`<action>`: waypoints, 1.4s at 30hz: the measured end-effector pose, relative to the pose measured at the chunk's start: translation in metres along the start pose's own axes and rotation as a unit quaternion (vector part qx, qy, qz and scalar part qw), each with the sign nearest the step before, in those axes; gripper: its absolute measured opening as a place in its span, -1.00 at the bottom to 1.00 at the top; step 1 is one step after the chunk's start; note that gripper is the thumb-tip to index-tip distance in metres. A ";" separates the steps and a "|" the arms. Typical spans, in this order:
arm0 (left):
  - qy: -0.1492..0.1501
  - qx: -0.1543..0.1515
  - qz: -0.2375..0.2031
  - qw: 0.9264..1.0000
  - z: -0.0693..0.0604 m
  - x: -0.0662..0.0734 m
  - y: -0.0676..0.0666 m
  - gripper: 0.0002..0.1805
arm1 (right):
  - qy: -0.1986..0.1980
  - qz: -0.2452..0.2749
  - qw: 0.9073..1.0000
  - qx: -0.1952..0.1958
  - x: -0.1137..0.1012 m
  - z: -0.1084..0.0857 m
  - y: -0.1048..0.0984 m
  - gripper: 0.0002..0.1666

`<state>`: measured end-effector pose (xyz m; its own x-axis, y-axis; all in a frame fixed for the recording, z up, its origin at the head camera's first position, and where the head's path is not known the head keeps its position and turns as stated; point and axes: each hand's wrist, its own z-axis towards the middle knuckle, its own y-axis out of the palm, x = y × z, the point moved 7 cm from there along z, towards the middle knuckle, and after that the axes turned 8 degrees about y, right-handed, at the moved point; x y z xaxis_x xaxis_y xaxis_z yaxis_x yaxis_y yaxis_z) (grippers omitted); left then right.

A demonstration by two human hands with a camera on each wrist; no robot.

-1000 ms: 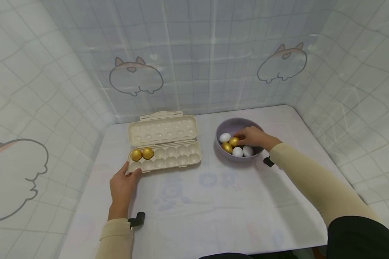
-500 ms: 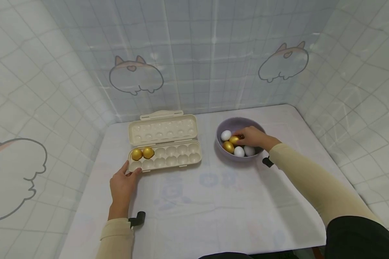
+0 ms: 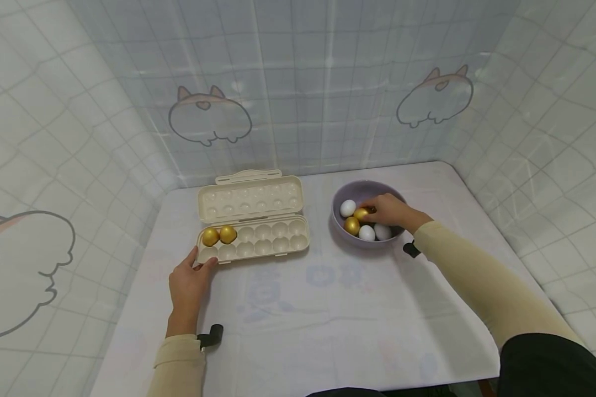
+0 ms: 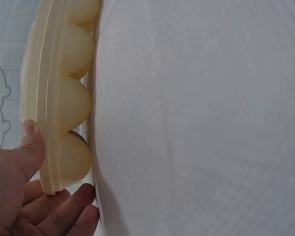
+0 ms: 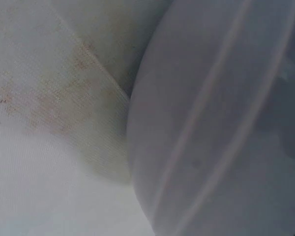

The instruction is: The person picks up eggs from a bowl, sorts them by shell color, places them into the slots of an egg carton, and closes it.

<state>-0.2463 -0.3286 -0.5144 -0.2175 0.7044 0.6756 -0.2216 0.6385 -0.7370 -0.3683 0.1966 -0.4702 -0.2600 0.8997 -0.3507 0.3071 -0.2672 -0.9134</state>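
Observation:
A cream plastic egg carton (image 3: 253,248) lies on the table at left with its lid (image 3: 250,201) folded back. Two golden eggs (image 3: 219,235) sit in the left end of its far row. My left hand (image 3: 189,284) holds the near left corner; in the left wrist view the thumb (image 4: 32,145) lies on the rim and the fingers are below. At right, my right hand (image 3: 389,210) reaches into a purple bowl (image 3: 340,190) and pinches a golden egg (image 3: 361,214). Another golden egg (image 3: 351,225) and white eggs (image 3: 367,233) lie around it. The palm hides part of the bowl.
A pale cloth covers the table (image 3: 298,331). Tiled-pattern curtains (image 3: 298,110) rise behind it and on both sides. The right wrist view shows mostly the bowl's outer wall (image 5: 187,123), close up.
The eggs in the bowl have shifted slightly, the white one at the left a little away from me. Both hands stay almost where they were.

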 end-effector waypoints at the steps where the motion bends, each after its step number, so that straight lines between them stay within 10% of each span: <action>1: -0.001 0.000 -0.001 1.000 0.000 0.000 0.000 -0.12 | 0.001 -0.002 1.000 0.000 0.000 0.000 -0.001 -0.57; 42: 0.004 0.003 -0.019 1.000 -0.001 0.001 0.000 -0.11 | 0.009 0.053 0.998 0.031 -0.043 0.016 -0.054 -0.55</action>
<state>-0.2452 -0.3272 -0.5139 -0.2016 0.6825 0.7025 -0.2360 0.6623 -0.7111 -0.3881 0.1670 -0.4094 -0.2122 0.8717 -0.4418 0.2745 -0.3807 -0.8830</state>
